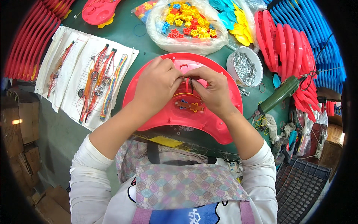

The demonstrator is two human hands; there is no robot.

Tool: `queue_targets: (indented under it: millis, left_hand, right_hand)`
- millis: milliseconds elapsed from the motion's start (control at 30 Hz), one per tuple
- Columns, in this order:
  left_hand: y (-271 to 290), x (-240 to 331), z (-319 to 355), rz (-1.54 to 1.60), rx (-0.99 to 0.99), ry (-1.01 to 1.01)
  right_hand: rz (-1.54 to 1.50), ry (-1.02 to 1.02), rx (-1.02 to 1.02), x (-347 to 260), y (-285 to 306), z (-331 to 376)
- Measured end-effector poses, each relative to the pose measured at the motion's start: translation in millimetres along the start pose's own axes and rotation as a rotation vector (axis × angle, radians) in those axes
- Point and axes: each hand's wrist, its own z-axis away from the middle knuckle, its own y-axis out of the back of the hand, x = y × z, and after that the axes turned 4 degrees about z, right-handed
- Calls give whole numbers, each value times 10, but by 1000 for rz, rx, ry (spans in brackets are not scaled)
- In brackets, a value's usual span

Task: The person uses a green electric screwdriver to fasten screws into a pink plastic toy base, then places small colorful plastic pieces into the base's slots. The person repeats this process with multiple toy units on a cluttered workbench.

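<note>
Red plastic, a broad curved toy shell (175, 115), lies open side up on the green bench (141, 41), close to its near edge and straight in front of the person. Both hands meet over the middle of the shell. The left hand (158, 84) and the right hand (212, 89) are each closed in a pinch, their fingertips touching around a small dark part with thin wires (190, 84) held just above the shell's inner face; what the part is cannot be told at this size. Below the hands, inside the shell, sits a small brown circuit board (186, 105) with a yellow flower-shaped piece (194, 109) just beside it, and a yellow wire loops from there up toward the fingers.

Toward the bench's left edge, sheets of white paper (74, 63) carry rows of wire harnesses (99, 80) with small round speakers. At the far edge a clear bag of coloured plastic flowers (186, 24) rests. Right of the shell stands a white tub of screws (245, 67), and past it, near the right edge, a green electric screwdriver (279, 95) lies by a stack of red shells (283, 44).
</note>
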Motion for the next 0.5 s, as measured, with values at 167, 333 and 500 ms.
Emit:
queue_targets:
  millis: [167,333,500]
  left_hand:
    - [1,65,-4,-200,0,73]
    - [-53,55,33,-192,-24,142]
    - [-99,65,61,-145,1,145]
  right_hand:
    - [435,252,-65,76,-25,-145]
    - [479,261,-138,152,-88,-230]
    - [467,214,-220,146,-53,-245]
